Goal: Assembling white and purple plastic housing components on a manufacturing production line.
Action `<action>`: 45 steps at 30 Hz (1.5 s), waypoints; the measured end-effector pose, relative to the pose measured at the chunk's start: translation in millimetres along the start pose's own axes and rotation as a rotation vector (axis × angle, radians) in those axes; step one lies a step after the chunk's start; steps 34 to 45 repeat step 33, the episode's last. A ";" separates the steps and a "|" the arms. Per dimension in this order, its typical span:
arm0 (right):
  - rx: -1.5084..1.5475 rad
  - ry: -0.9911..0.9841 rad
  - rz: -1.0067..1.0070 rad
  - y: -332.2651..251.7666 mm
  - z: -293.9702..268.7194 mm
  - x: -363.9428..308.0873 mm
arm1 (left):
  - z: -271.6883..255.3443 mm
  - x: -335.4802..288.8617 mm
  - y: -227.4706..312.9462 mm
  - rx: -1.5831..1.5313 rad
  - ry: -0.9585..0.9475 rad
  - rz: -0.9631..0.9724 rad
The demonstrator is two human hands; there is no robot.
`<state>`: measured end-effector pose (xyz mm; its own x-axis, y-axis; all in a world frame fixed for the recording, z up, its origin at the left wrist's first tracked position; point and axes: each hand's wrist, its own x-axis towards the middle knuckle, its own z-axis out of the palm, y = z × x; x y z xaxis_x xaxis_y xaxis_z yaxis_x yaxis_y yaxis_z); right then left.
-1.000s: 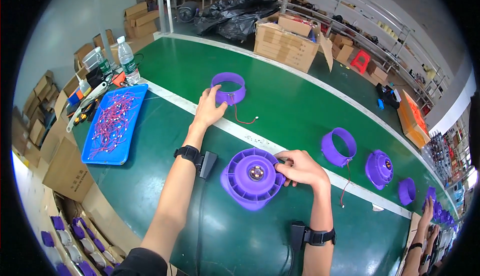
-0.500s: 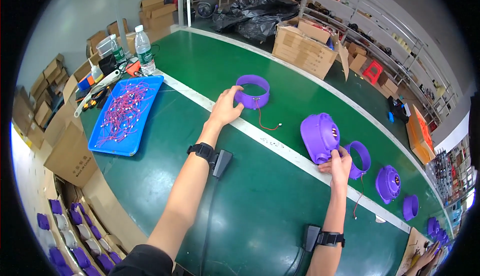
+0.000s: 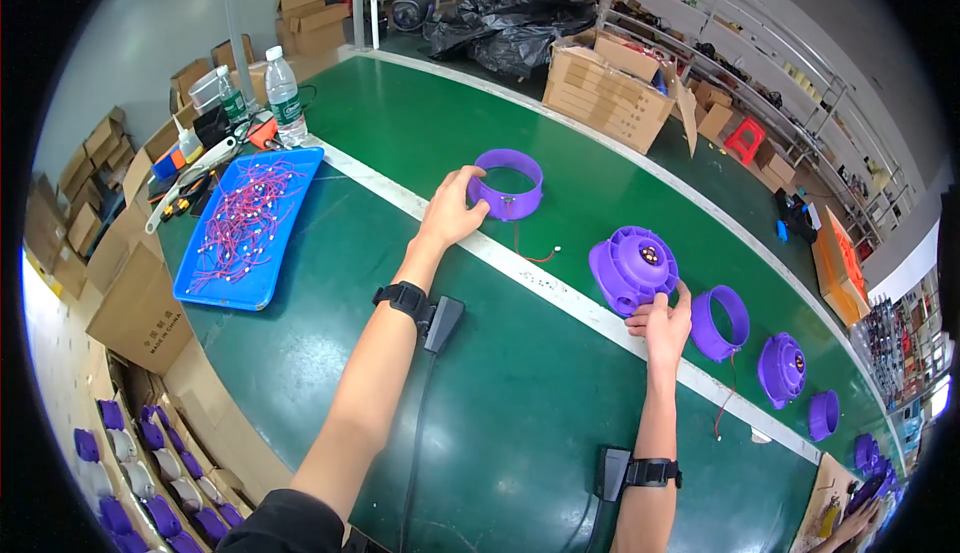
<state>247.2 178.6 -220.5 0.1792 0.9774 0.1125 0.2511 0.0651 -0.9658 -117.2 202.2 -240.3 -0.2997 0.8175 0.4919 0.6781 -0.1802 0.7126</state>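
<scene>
My left hand point(image 3: 452, 211) pinches the left wall of a purple plastic ring point(image 3: 508, 205), which stands on the green belt. A thin red wire point(image 3: 535, 257) with a small white connector trails from the ring's near side. My right hand point(image 3: 662, 328) grips the near edge of a round, ribbed purple housing point(image 3: 634, 266). Brass-coloured contacts show at the centre of the housing's upper face. Its underside is hidden, so I cannot tell whether it rests fully on the belt. Just right of this hand stands another purple ring point(image 3: 719, 323) with its own wire.
A blue tray point(image 3: 268, 288) of red wires lies at left, beside tools and water bottles point(image 3: 284, 98). Another purple housing point(image 3: 781, 370) and a smaller ring point(image 3: 824, 415) stand farther right along the belt. A co-worker's hand point(image 3: 858, 523) works at lower right. A cardboard box point(image 3: 605, 98) stands beyond the belt.
The purple housing has tipped from its side to a flatter pose, its contact face now turned upward, with my right hand still on it. My left hand and its ring have barely moved.
</scene>
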 end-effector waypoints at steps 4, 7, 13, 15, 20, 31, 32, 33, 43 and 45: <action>-0.140 0.042 -0.084 16.6 -5.2 10.6 | 4.0 1.9 6.5 -0.111 0.055 -0.019; -0.230 0.068 -0.175 27.7 -0.8 12.3 | -1.1 3.4 5.3 -0.178 0.022 -0.109; -0.371 -0.158 -0.368 26.2 -2.2 7.3 | -4.3 0.9 11.5 -0.176 -0.018 -0.141; -0.385 -0.226 -0.376 12.0 -1.1 -2.1 | -4.1 0.7 7.0 -0.171 -0.019 -0.133; -0.425 -0.266 -0.400 13.0 -6.1 -0.4 | -0.5 1.8 8.0 -0.152 -0.040 -0.161; -0.242 -0.142 -0.512 40.0 -8.2 18.9 | 3.2 0.3 -7.6 -0.149 -0.006 -0.123; -0.185 -0.125 -0.497 41.8 -4.9 20.6 | 0.1 -1.0 -9.3 -0.163 0.034 -0.127; -0.109 -0.136 -0.301 50.5 -7.2 26.8 | -13.0 -5.2 -17.5 -0.146 0.053 -0.140; -0.109 -0.136 -0.301 50.5 -7.2 26.8 | -13.0 -5.2 -17.5 -0.146 0.053 -0.140; -0.109 -0.136 -0.301 50.5 -7.2 26.8 | -13.0 -5.2 -17.5 -0.146 0.053 -0.140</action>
